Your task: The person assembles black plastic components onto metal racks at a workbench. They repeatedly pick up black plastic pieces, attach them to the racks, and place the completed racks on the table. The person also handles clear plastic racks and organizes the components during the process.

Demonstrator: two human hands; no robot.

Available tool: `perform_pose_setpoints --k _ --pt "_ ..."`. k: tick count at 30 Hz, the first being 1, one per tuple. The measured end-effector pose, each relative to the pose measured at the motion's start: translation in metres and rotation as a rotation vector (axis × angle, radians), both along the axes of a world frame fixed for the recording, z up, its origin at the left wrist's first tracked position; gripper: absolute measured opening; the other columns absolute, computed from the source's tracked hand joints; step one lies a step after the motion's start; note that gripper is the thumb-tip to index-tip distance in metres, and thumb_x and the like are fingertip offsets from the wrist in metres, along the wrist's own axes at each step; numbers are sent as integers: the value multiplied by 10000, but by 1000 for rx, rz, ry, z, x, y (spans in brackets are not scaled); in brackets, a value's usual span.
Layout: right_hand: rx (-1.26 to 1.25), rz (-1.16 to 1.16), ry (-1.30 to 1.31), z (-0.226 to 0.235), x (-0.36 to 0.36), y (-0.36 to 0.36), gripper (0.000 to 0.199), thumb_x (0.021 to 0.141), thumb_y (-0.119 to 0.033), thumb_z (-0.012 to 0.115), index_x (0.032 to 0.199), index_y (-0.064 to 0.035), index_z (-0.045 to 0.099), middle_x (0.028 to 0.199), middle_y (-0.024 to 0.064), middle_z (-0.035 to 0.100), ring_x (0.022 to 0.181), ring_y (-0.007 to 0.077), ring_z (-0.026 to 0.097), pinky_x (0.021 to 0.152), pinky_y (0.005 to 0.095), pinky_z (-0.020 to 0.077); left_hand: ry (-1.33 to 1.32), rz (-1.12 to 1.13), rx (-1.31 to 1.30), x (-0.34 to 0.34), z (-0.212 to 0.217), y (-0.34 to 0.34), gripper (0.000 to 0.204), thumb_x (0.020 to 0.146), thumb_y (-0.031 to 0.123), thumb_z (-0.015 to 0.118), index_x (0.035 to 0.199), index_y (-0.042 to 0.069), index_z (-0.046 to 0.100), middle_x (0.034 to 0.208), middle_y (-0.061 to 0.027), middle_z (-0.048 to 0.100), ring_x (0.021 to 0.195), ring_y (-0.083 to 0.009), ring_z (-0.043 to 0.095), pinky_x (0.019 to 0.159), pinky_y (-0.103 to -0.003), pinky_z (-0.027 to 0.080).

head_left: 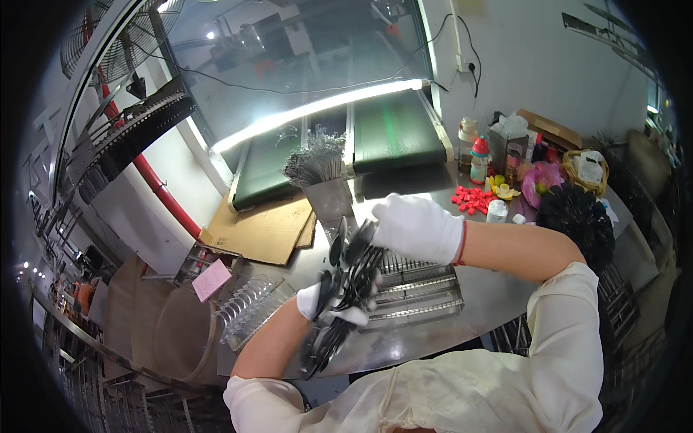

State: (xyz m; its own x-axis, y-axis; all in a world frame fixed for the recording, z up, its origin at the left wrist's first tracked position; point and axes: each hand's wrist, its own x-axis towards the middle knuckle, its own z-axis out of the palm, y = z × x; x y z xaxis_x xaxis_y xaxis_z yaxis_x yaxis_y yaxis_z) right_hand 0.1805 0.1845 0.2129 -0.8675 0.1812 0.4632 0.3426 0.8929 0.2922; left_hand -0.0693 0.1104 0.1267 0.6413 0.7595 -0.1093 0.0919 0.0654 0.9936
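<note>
My left hand (350, 315), in a white glove, is wrapped round a bundle of dark, shiny, long pieces (354, 281). Some have rounded, spoon-like ends; blur hides their exact kind. Just above the bundle's upper end is my right hand (415, 227), also white-gloved, with its fingers curled closed. Whether a piece is between those fingers is hidden. Below the right hand, a slotted metal rack (415, 299) lies on the steel table (476, 317). Beyond the bundle stands a metal container (329, 200) full of thin, upright metal pieces (317, 162).
Flat cardboard (256, 227) and a wire-coil rack (249, 307) with a pink paper (211, 280) lie to the left. Red pieces (473, 200), a bottle (479, 162) and a black bundle (574, 220) are right. Green conveyor belts (397, 137) and a lit tube (317, 112) stand behind.
</note>
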Motion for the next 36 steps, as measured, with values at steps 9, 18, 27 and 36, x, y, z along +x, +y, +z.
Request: perform_pose_setpoints --k 9,18,27,36 --pt "-1233 20 -653 -133 70 49 174 896 -82 676 1068 -71 702 928 110 672 859 264 683 759 402 553 82 202 145 -70 -7 19 844 669 157 961 1372 57 506 1116 -26 617 983 -144 619 865 -339 532" --pt "-97 186 154 -1 -36 -31 195 853 -201 705 933 -25 680 1190 238 591 955 418 693 696 434 612 159 -318 114 -17 3 9 507 801 44 818 1264 46 611 1146 -93 690 981 -225 699 842 -357 591" --pt "-1787 138 -583 -116 73 29 176 989 -162 651 1125 -51 656 892 -16 586 664 52 551 570 269 481 329 544 667 -49 8 17 891 686 241 924 1425 30 474 1252 -175 601 1097 -334 642 959 -428 553" --pt "-624 -1118 -34 -294 220 1 392 903 -357 714 1137 -52 636 1162 217 621 1019 401 675 854 510 570 -758 425 291 -40 1 -26 959 758 159 785 1588 57 316 1260 -166 610 1128 -312 649 980 -458 563"
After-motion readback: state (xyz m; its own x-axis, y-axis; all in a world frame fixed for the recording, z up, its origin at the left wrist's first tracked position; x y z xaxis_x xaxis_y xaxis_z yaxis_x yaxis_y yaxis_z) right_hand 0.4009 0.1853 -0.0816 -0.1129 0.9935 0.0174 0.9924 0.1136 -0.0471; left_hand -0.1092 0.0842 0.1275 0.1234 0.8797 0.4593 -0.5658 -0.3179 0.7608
